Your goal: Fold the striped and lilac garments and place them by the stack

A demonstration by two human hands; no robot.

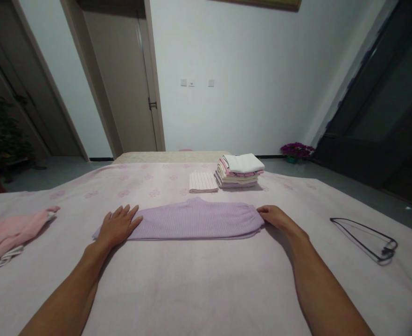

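Note:
A pair of lavender ribbed pants point(192, 221), folded lengthwise into a long strip, lies across the bed in front of me. My left hand point(119, 225) rests flat over the left end, fingers spread and palm down. At the opposite end, my right hand point(274, 217) has its thumb and fingers closed on the edge of the fabric. Beyond the pants sits a small folded striped cloth point(203, 182). Right beside it stands a stack of folded clothes point(239, 175) with a white piece on top.
Pink clothing point(15, 235) lies loosely heaped at the left, with striped fabric under it. A black wire hanger-like frame point(365, 238) lies on the pink-patterned bedcover point(206, 289) at the right. Purple flowers point(296, 150) stand on the floor by the far wall.

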